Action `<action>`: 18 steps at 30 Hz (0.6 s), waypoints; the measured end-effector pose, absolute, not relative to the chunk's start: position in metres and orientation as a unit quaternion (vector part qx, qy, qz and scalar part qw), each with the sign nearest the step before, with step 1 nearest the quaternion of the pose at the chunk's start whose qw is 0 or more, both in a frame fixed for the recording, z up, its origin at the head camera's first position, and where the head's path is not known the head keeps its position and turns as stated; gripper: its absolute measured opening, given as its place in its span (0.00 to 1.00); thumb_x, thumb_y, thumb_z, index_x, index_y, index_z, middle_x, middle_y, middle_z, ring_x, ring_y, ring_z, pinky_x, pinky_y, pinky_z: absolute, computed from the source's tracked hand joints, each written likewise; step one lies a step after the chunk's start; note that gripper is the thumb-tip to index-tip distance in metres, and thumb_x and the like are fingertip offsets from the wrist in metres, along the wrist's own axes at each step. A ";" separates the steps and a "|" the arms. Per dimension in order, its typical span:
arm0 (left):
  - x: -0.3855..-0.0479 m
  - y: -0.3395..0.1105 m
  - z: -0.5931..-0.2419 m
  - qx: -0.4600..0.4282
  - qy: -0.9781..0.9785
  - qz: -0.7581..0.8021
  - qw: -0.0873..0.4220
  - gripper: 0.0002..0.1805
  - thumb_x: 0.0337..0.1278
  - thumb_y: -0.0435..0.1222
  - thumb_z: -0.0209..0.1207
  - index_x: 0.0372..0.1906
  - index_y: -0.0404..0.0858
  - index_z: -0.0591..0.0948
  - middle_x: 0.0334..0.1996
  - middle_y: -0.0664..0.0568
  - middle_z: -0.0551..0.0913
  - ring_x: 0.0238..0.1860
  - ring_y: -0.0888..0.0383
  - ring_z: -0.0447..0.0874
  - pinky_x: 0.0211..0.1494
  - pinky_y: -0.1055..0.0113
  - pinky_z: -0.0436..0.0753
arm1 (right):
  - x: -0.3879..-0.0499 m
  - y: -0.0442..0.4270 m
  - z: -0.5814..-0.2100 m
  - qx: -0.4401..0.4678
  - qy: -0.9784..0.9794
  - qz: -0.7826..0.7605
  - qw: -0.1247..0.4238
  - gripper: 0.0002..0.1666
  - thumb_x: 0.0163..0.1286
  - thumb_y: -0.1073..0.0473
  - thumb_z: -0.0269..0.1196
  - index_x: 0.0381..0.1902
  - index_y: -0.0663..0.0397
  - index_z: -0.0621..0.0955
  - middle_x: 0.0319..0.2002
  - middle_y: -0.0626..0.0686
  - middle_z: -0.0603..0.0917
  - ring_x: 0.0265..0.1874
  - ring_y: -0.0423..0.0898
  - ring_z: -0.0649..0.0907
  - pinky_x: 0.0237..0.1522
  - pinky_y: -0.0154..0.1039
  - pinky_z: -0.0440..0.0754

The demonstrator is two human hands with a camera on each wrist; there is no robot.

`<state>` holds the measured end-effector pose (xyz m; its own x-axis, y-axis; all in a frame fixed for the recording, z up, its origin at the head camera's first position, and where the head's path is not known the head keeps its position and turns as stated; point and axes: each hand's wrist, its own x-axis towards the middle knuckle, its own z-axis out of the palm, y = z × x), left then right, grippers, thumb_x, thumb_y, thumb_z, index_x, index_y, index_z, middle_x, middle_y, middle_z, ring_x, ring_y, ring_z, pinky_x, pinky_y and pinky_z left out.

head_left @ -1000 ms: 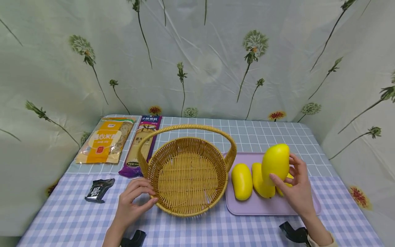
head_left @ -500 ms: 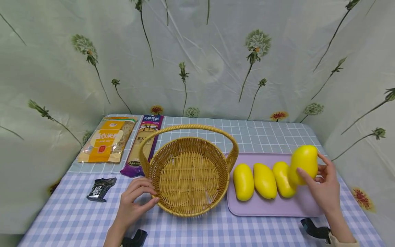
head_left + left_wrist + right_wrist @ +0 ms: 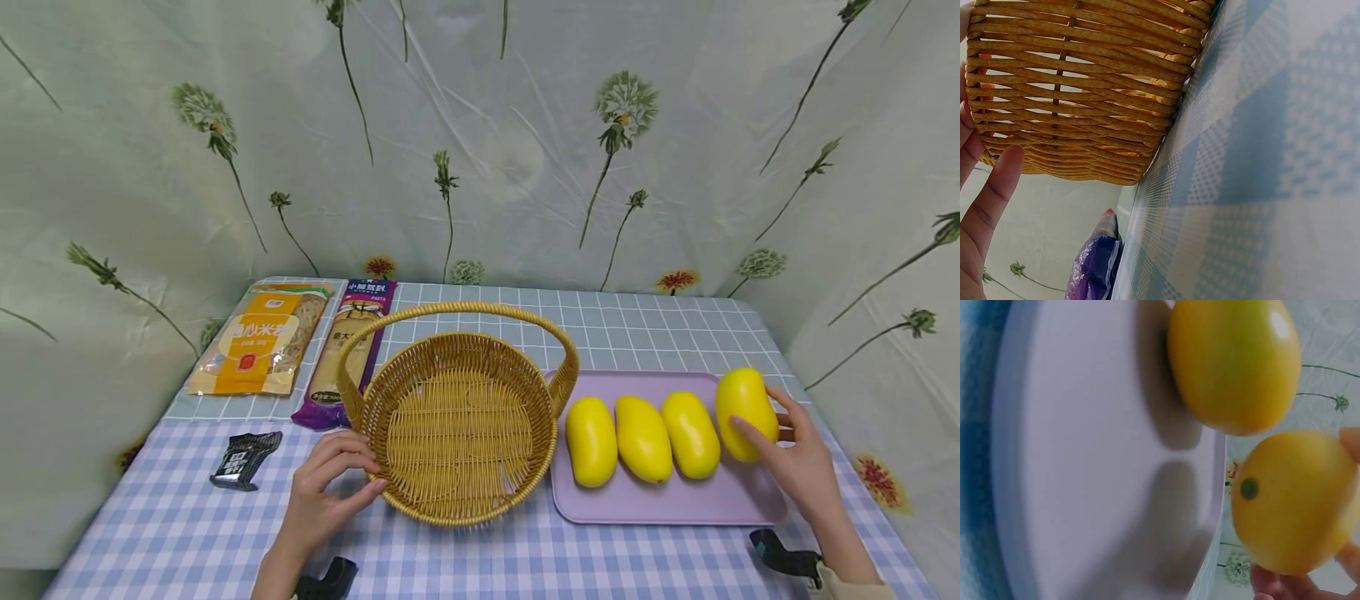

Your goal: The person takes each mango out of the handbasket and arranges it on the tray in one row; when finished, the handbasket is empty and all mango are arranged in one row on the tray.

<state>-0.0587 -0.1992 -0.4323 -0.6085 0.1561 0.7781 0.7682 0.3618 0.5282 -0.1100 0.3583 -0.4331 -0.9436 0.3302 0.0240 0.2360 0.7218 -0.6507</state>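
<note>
My right hand (image 3: 806, 458) holds a yellow mango (image 3: 744, 415) between thumb and fingers, just over the right end of a lilac tray (image 3: 630, 505). In the right wrist view, a gap shows between the held mango (image 3: 1300, 509) and the tray (image 3: 1097, 425), with its shadow below. Several more mangoes (image 3: 690, 435) lie side by side on the tray. At the near left side of a round wicker basket (image 3: 459, 442), my left hand (image 3: 324, 479) pinches the rim. The left wrist view has the basket's woven wall (image 3: 1079, 94) close up, the fingertips partly hidden behind it.
A yellow-orange food bag (image 3: 258, 342) and a purple pasta packet (image 3: 348, 350) lie at the back left. A small black wrapped packet (image 3: 243, 461) is on the checked cloth (image 3: 187, 542). The basket's arched handle (image 3: 457, 308) stands up; floral curtains surround the table.
The right hand has carried the mango rightward, then lowered it toward the tray's right end, uncovering the other mangoes. The left hand and basket have stayed in place.
</note>
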 end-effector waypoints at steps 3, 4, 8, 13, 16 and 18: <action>-0.059 -0.199 -0.432 -0.307 -0.757 -0.478 0.324 0.12 0.50 0.40 0.70 0.25 0.36 0.81 0.31 0.45 0.80 0.44 0.51 0.75 0.59 0.67 0.69 | -0.110 0.354 -0.428 -0.163 -0.929 0.331 0.039 0.51 0.65 0.36 0.57 0.74 0.56 0.52 0.54 0.71 0.68 0.44 0.61 0.69 0.32 0.51 0.74; -0.059 -0.199 -0.431 -0.306 -0.757 -0.478 0.323 0.12 0.49 0.39 0.70 0.25 0.36 0.81 0.31 0.45 0.80 0.44 0.51 0.75 0.59 0.67 0.69 | -0.109 0.354 -0.427 -0.160 -0.930 0.331 0.032 0.51 0.66 0.36 0.57 0.73 0.58 0.51 0.54 0.72 0.67 0.44 0.63 0.69 0.35 0.54 0.74; -0.059 -0.200 -0.431 -0.299 -0.762 -0.479 0.316 0.11 0.48 0.39 0.70 0.25 0.36 0.81 0.31 0.45 0.81 0.44 0.51 0.75 0.58 0.68 0.70 | -0.108 0.352 -0.425 -0.149 -0.933 0.327 0.010 0.50 0.67 0.38 0.56 0.72 0.64 0.51 0.54 0.76 0.65 0.45 0.67 0.69 0.39 0.58 0.73; -0.059 -0.200 -0.430 -0.299 -0.763 -0.478 0.316 0.11 0.49 0.39 0.70 0.25 0.36 0.81 0.32 0.48 0.81 0.43 0.50 0.75 0.58 0.68 0.70 | -0.107 0.352 -0.427 -0.138 -0.938 0.318 -0.003 0.50 0.67 0.37 0.57 0.71 0.67 0.53 0.52 0.75 0.67 0.42 0.64 0.71 0.33 0.46 0.75; -0.059 -0.199 -0.431 -0.307 -0.757 -0.477 0.322 0.12 0.50 0.40 0.69 0.25 0.36 0.81 0.32 0.48 0.81 0.43 0.49 0.75 0.58 0.67 0.70 | -0.107 0.352 -0.428 -0.127 -0.942 0.309 -0.003 0.50 0.66 0.38 0.57 0.70 0.68 0.54 0.52 0.76 0.68 0.41 0.64 0.72 0.30 0.41 0.73; -0.059 -0.199 -0.431 -0.311 -0.755 -0.477 0.325 0.12 0.51 0.40 0.69 0.25 0.36 0.81 0.32 0.46 0.81 0.43 0.50 0.75 0.58 0.67 0.70 | -0.107 0.352 -0.428 -0.123 -0.944 0.307 -0.004 0.50 0.66 0.38 0.57 0.69 0.69 0.55 0.52 0.76 0.67 0.41 0.65 0.72 0.31 0.43 0.73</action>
<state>-0.0589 -0.1990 -0.4310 -0.5954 0.1596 0.7874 0.7798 0.3506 0.5186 -0.1066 0.3525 -0.4277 -0.9697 0.2296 -0.0830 0.2345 0.7812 -0.5785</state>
